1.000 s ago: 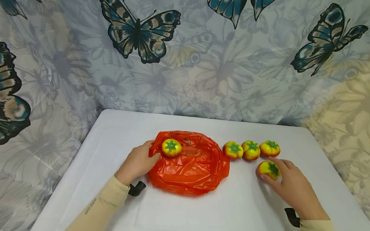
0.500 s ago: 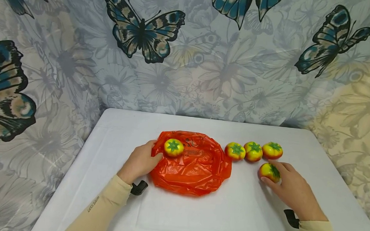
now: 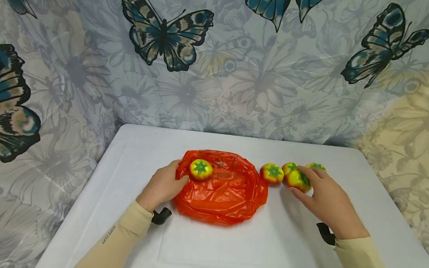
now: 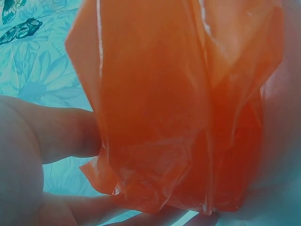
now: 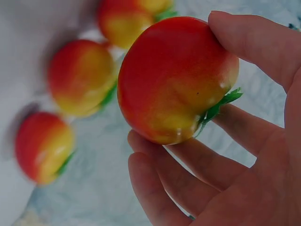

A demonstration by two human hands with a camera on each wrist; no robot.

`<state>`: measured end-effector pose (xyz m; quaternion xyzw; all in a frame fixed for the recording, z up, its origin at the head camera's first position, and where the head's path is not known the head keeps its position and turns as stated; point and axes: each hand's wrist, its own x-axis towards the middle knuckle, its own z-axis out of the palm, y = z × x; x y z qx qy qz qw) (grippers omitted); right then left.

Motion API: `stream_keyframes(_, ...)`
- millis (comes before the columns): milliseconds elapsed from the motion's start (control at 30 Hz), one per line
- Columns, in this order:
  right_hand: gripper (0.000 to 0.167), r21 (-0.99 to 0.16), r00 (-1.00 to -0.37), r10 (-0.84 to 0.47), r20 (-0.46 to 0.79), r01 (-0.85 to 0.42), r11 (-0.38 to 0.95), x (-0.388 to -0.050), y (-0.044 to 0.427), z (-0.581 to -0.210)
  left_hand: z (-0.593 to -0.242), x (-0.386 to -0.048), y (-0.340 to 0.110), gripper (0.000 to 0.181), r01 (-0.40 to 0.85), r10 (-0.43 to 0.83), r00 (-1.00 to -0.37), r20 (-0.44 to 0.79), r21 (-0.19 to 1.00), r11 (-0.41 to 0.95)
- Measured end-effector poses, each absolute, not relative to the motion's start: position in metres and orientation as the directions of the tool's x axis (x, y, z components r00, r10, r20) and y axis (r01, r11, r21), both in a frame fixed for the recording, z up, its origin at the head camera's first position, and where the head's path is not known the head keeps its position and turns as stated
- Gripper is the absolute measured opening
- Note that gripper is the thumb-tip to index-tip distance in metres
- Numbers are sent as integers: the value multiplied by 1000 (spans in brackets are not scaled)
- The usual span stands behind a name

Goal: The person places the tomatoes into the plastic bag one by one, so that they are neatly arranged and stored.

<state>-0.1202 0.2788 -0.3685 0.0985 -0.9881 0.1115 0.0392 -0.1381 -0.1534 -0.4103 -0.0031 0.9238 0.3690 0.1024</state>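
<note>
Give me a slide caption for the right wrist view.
A right hand holds a red-and-yellow fruit between thumb and fingers, with similar fruits blurred behind.

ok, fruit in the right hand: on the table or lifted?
Lifted: right wrist view shows the right hand gripping the fruit clear of the table.

The white table [image 3: 212, 251] has rounded far corners, straight sides and a surface marked by faint creases; its near edge runs out of the head view. A crumpled, orange-red plastic bag [image 3: 218, 209] lies spread near the middle. To its right, three red-and-yellow persimmon-shaped fruits sit in a row: the nearest fruit [image 3: 272, 173] just beside the bag, the middle fruit [image 3: 290, 167] and the far-right fruit [image 3: 316, 166] partly hidden.
</note>
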Motion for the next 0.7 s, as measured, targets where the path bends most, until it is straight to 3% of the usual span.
stream_keyframes(300,68,-279,-952,-286,108,-305,911,-144,219,-356,-412,-139,-154,66,-77,72,-980,-186,684,726)
stream_keyframes(700,68,-288,-921,-386,58,-386,877,-171,150,-377,-415,-139,-154,63,-54,75,-986,-152,700,712)
